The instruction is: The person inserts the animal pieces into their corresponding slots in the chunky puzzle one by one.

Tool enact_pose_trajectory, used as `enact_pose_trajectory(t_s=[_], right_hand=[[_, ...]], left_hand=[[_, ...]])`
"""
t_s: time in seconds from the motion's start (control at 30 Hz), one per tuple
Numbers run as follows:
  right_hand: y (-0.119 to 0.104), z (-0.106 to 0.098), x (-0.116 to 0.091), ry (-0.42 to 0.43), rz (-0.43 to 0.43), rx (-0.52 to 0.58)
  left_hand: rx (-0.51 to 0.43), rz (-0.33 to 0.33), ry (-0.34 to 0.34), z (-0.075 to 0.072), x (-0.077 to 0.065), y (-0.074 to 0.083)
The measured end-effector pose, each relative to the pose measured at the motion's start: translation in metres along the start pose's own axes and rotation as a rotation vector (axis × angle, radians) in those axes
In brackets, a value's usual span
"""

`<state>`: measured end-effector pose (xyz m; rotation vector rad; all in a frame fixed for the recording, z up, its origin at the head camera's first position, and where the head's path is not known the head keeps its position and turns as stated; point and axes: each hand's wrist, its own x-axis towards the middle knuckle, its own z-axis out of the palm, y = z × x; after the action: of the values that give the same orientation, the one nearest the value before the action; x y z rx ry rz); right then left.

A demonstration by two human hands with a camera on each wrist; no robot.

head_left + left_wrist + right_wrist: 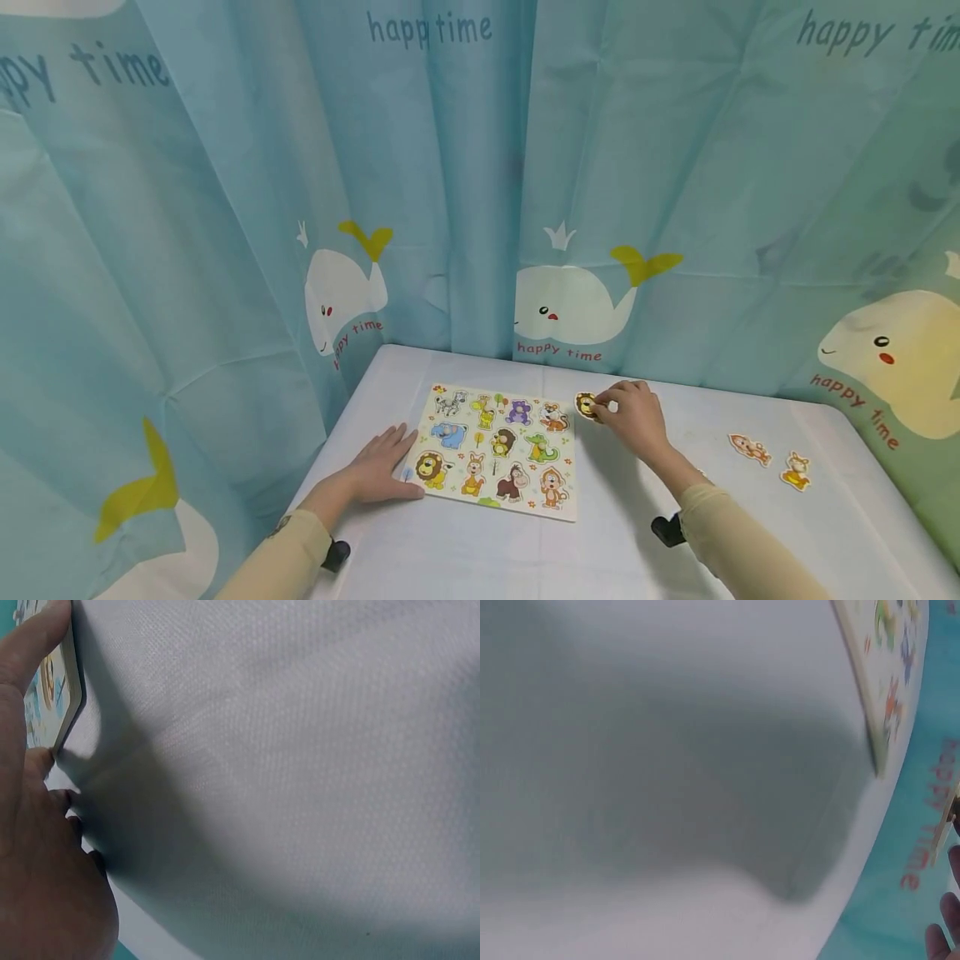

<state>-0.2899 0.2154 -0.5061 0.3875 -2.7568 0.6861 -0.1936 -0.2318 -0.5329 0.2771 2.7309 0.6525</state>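
Note:
A wooden animal puzzle board (461,417) lies on the table, showing zebra, giraffe, crocodile and other animal pictures. My left hand (382,468) rests at its left side, thumb along the lower left corner and fingers stretched up the edge. In the left wrist view, the thumb (37,637) of that hand lies over the board's rim (73,705). Just off the board's upper right corner, my right hand (633,417) pinches a lion puzzle piece (585,406) between thumb and fingers. The right wrist view catches only fingertips (951,915) and a sliver of the piece (943,832).
To the right lie a monkey piece (750,449) and a kangaroo piece (796,472), loose on the white tablecloth (480,558). Part of another pale piece peeks out beside the right wrist. A blue whale-print curtain (480,167) hangs behind the table.

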Motion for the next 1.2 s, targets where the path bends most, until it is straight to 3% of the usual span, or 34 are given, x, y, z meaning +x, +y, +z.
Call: enact_pose_trajectory(t_s=[0.37, 1.2], right_hand=[[-0.043, 0.019, -0.001, 0.004, -0.117, 0.026], [-0.124, 0.066, -0.012, -0.046, -0.230, 0.090]], left_hand=[[0.017, 0.005, 0.009, 0.003, -0.001, -0.001], [0.038, 0.010, 0.019, 0.001, -0.003, 0.002]])
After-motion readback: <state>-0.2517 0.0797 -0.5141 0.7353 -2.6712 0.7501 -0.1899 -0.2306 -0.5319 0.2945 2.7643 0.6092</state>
